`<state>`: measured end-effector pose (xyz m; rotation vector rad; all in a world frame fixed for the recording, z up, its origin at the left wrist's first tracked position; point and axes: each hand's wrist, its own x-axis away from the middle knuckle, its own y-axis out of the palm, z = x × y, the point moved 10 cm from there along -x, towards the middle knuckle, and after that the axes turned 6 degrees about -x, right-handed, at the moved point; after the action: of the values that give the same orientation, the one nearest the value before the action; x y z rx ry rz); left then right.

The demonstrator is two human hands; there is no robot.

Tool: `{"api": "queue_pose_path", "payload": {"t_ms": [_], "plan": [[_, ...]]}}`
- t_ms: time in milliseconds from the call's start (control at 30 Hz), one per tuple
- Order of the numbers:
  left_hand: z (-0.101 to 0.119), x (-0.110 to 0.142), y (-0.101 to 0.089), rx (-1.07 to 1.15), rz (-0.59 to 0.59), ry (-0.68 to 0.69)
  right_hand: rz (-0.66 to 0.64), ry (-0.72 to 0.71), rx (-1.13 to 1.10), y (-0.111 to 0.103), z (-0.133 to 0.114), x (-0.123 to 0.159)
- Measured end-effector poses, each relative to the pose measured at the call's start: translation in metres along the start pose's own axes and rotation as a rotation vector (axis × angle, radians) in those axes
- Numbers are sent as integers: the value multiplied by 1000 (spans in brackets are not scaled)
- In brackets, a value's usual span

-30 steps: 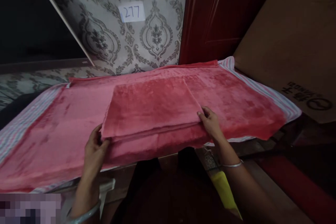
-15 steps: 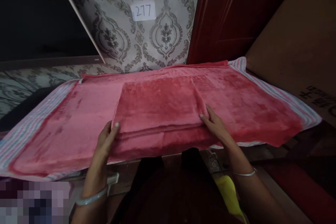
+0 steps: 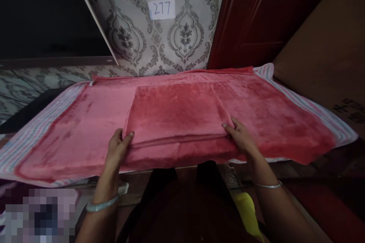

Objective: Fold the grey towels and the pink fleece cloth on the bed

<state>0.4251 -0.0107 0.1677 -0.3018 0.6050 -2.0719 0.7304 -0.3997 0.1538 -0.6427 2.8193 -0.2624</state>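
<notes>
A folded pink plush cloth (image 3: pixel 176 110) lies in layers on a larger pink plush blanket (image 3: pixel 270 114). My left hand (image 3: pixel 118 148) pinches its near left corner, thumb on top and fingers underneath. At the near right corner, my right hand (image 3: pixel 241 134) grips the cloth the same way, the fingertips partly hidden below it. Along the near edge, between my hands, the stacked layers show as a fold line. Striped pink, grey and white fabric shows at the blanket's left and right ends.
Behind the blanket is a patterned wall with a paper marked 277 (image 3: pixel 162 8). A dark screen (image 3: pixel 51 15) stands at the left, a red door (image 3: pixel 256 19) at the back right. A large cardboard box (image 3: pixel 327 45) is close on the right. Something yellow (image 3: pixel 247 212) hangs below.
The view has shifted a little, so the scene sits slightly farther right. Both hands keep hold of the same near corners, and the cloth looks almost unchanged.
</notes>
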Motion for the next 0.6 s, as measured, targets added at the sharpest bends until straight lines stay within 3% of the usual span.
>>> {"api": "queue_pose_path", "payload": {"t_ms": [67, 133, 233, 300, 367, 467, 600], "plan": [[0, -3, -3, 9, -33, 3, -18, 51, -17, -2, 8, 1], [12, -5, -15, -31, 31, 58, 11, 39, 23, -10, 5, -1], [64, -3, -28, -257, 213, 309, 110, -150, 215, -16, -27, -13], [104, 1, -12, -444, 238, 496, 92, -307, 361, 2, -57, -22], [127, 1, 16, -614, 181, 596, 0, -397, 502, 34, -75, -30], [125, -4, 53, -820, 79, 576, -132, -370, 695, 76, -71, -36], [89, -8, 71, -955, -26, 442, -188, -297, 831, 95, -43, -31]]}}
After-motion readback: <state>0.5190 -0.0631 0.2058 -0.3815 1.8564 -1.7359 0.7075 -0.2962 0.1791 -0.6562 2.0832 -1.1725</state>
